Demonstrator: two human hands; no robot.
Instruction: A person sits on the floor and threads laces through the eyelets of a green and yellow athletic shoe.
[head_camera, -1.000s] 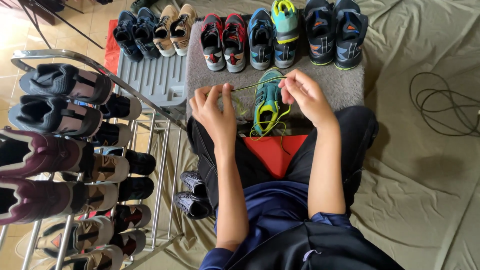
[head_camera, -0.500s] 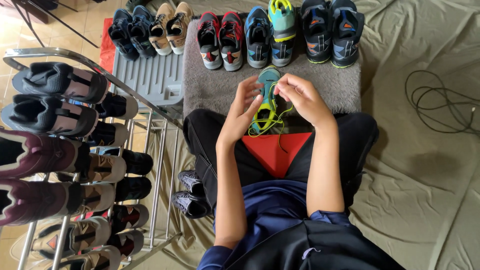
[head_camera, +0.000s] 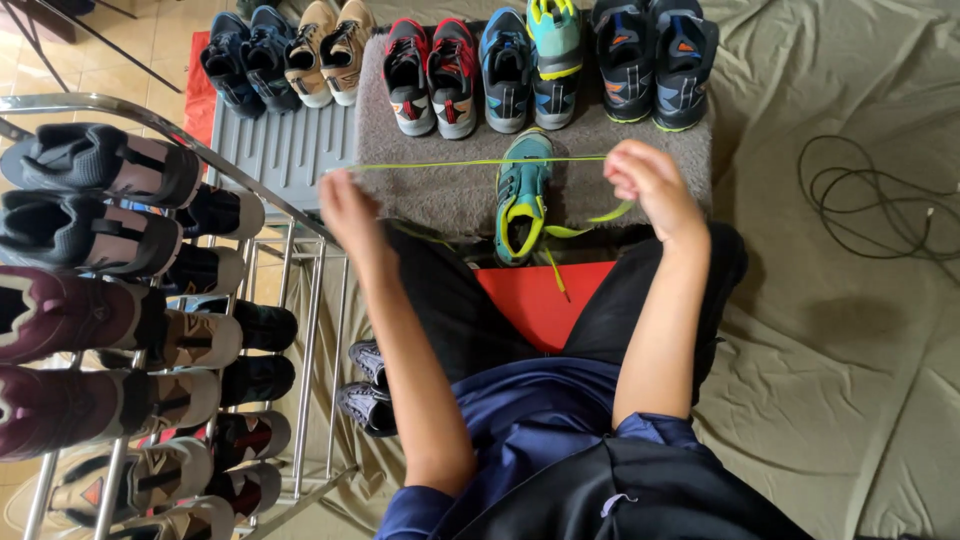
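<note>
A teal shoe (head_camera: 522, 196) with yellow-green trim lies between my knees on a grey mat (head_camera: 440, 180), toe pointing away. A yellow-green lace (head_camera: 470, 162) is stretched taut and level above it. My left hand (head_camera: 347, 210) pinches the lace's left end, out wide over the mat's left edge. My right hand (head_camera: 648, 183) grips the other part of the lace to the right of the shoe, and a loose lace end (head_camera: 600, 216) hangs below it. A red sheet (head_camera: 545, 300) lies in my lap.
A row of sneakers (head_camera: 455, 60) lines the far edge of the mat. A metal shoe rack (head_camera: 150, 300) full of shoes stands at my left. A black cable (head_camera: 870, 200) coils on the olive cloth at right. Two small shoes (head_camera: 365, 385) sit by my left leg.
My hands were close together over the shoe; now they have pulled far apart, the left going left, and the lace is drawn out straight between them.
</note>
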